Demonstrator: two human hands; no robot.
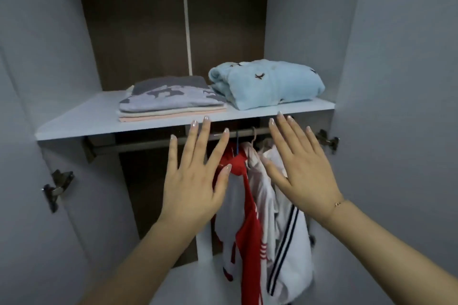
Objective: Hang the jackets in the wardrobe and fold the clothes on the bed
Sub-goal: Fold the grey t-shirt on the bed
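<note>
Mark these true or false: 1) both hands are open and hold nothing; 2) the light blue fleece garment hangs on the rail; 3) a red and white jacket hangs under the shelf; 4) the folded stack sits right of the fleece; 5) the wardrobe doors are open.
1) True: left hand and right hand are spread, empty.
2) False: the light blue fleece garment lies folded on the shelf.
3) True: the red and white jacket hangs on the rail.
4) False: the folded stack is left of it.
5) True.
</note>
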